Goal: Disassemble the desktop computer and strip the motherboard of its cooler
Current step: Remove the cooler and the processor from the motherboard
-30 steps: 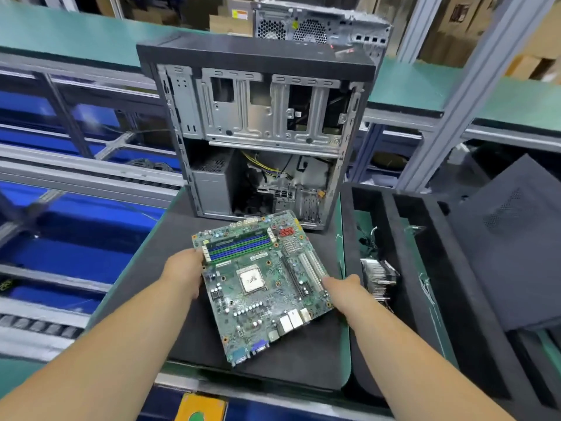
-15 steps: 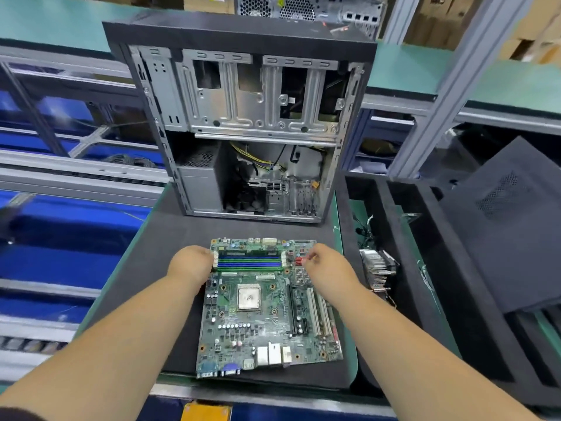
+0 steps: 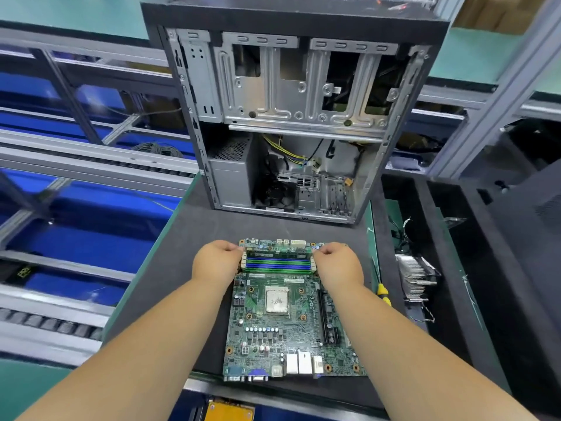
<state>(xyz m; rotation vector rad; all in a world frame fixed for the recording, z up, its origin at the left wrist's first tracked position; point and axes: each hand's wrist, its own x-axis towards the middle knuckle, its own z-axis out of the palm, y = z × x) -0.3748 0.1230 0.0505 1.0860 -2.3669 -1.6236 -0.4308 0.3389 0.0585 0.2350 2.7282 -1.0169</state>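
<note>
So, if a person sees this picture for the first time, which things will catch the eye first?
First, the green motherboard lying flat on the dark mat, bare silver processor at its middle. The left hand and the right hand pinch the two ends of the blue and green memory slots at its far edge. Behind stands the opened grey metal computer case.

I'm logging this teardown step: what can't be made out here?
Head view only:
- Memory slot latches: covered by left hand and right hand.
- Motherboard print: too small.
- Heatsink underside: hidden in the foam tray.
- Case top: cut off.
</note>
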